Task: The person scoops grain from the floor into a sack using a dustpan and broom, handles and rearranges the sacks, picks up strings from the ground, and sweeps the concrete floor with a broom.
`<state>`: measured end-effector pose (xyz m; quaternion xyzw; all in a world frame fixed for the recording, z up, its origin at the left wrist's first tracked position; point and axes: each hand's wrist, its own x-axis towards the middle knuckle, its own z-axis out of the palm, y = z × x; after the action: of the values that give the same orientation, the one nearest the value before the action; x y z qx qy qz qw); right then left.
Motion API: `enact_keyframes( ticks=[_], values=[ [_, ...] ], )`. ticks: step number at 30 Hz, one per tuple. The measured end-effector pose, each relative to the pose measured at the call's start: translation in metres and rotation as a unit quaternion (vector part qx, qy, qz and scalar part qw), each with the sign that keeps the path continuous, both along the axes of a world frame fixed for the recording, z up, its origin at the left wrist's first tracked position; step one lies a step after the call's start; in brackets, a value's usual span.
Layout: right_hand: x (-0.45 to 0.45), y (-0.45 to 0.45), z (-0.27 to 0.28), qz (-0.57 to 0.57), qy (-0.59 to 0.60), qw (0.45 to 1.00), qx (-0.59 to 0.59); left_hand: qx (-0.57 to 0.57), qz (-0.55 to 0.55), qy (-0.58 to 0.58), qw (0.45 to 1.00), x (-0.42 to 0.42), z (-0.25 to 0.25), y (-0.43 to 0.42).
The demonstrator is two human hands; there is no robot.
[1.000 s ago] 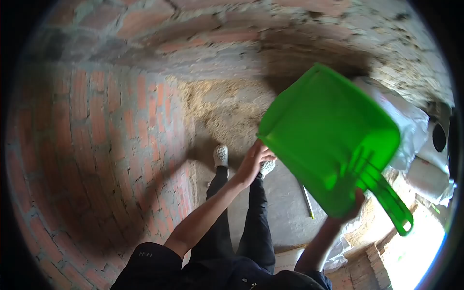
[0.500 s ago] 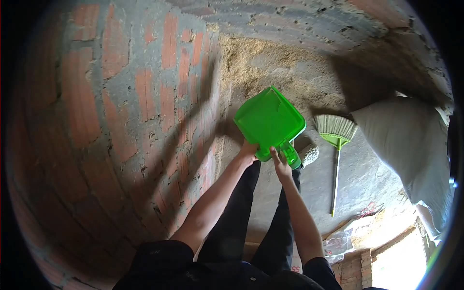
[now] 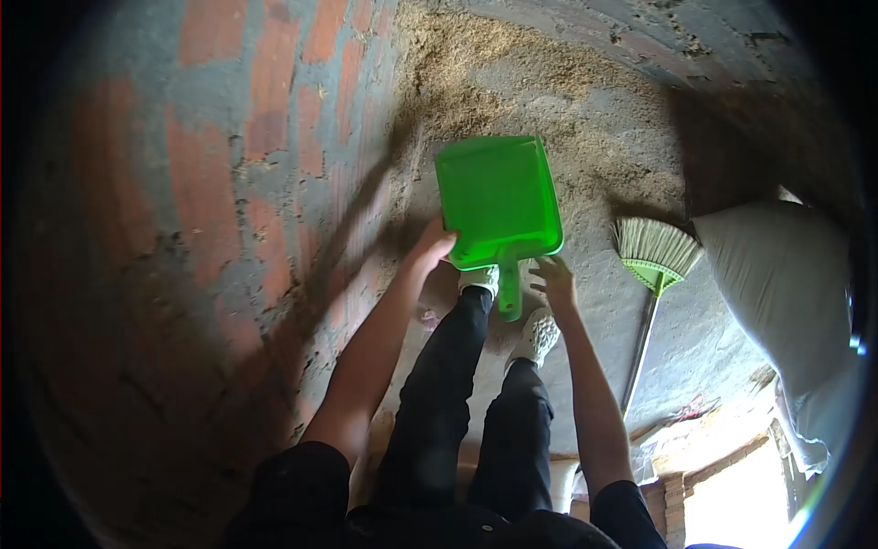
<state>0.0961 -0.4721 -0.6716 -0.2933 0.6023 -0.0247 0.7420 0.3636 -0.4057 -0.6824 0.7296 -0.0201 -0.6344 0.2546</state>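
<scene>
A green plastic dustpan is held up in front of my legs, its short handle pointing back toward me. My left hand grips its near left corner, thumb on top and the other fingers hidden beneath. Close by the near right corner is my right hand, its fingers spread and not wrapped around anything. Whether its fingertips touch the pan's edge, I cannot tell.
A broom with pale bristles and a green head lies on the floor at right, beside a large grey-white sack. Loose tan chaff covers the far floor. A brick wall stands close on the left.
The dustpan has turned so its handle points more straight at me. My right hand has come off the handle area and opened; my left hand has slid to the pan's left side.
</scene>
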Motion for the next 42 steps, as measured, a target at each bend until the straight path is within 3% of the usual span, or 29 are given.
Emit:
enact_keyframes(
  ticks=[1, 3, 4, 5, 7, 10, 11, 13, 16, 21, 25, 28, 30, 33, 35, 37, 40, 42],
  values=[
    [0.01, -0.019, 0.002, -0.023, -0.004, 0.999, 0.037, -0.006, 0.006, -0.002, 1.0, 0.008, -0.009, 0.002],
    [0.023, -0.039, -0.001, -0.012, -0.071, 0.997, -0.005, -0.106, -0.025, -0.038, 0.993, 0.024, -0.027, 0.0],
    [0.029, -0.046, -0.011, -0.004, -0.077, 0.997, -0.014, -0.103, -0.026, -0.033, 0.994, 0.031, -0.024, -0.003],
    [0.037, -0.055, -0.023, -0.061, -0.123, 0.99, 0.021, -0.114, -0.021, -0.041, 0.992, 0.036, -0.048, 0.006],
    [0.049, -0.068, -0.041, -0.104, -0.174, 0.978, 0.05, -0.259, -0.043, -0.091, 0.961, 0.044, -0.091, 0.025],
    [0.069, -0.082, -0.046, 0.094, -0.14, 0.986, 0.01, -0.191, -0.059, -0.117, 0.973, 0.049, -0.073, 0.021],
    [0.071, -0.08, -0.059, 0.103, -0.147, 0.984, 0.0, -0.156, -0.091, -0.147, 0.973, 0.05, -0.073, 0.024],
    [0.078, -0.076, -0.077, 0.08, -0.174, 0.982, -0.008, -0.191, -0.061, -0.155, 0.967, 0.054, -0.077, 0.027],
    [0.089, -0.074, -0.086, 0.082, -0.134, 0.985, -0.068, -0.162, -0.047, -0.178, 0.97, 0.057, -0.074, 0.023],
    [0.101, -0.087, -0.081, 0.079, -0.057, 0.994, -0.057, -0.105, -0.049, -0.218, 0.969, 0.06, -0.066, 0.002],
    [0.096, -0.096, -0.075, 0.091, -0.094, 0.987, -0.095, -0.126, -0.04, -0.258, 0.957, 0.054, -0.066, -0.003],
    [0.095, -0.1, -0.081, 0.093, -0.075, 0.987, -0.104, -0.147, 0.045, -0.223, 0.963, 0.053, -0.07, 0.003],
    [0.092, -0.102, -0.084, 0.107, -0.064, 0.988, -0.088, -0.202, 0.343, -0.062, 0.915, 0.046, -0.07, 0.02],
    [0.086, -0.089, -0.111, 0.092, -0.069, 0.979, -0.168, -0.247, 0.374, -0.132, 0.884, 0.001, -0.076, 0.052],
    [0.085, -0.078, -0.113, 0.083, -0.07, 0.983, -0.148, -0.233, 0.318, -0.1, 0.914, -0.03, -0.098, 0.081],
    [0.084, -0.067, -0.123, 0.096, -0.067, 0.969, -0.218, -0.342, 0.242, -0.149, 0.896, -0.069, -0.099, 0.09],
    [0.083, -0.049, -0.12, 0.151, -0.005, 0.953, -0.262, -0.355, 0.083, -0.22, 0.905, -0.089, -0.045, 0.065],
    [0.089, -0.035, -0.098, 0.224, 0.072, 0.93, -0.282, -0.203, 0.109, -0.134, 0.964, -0.102, -0.06, 0.067]
  ],
)
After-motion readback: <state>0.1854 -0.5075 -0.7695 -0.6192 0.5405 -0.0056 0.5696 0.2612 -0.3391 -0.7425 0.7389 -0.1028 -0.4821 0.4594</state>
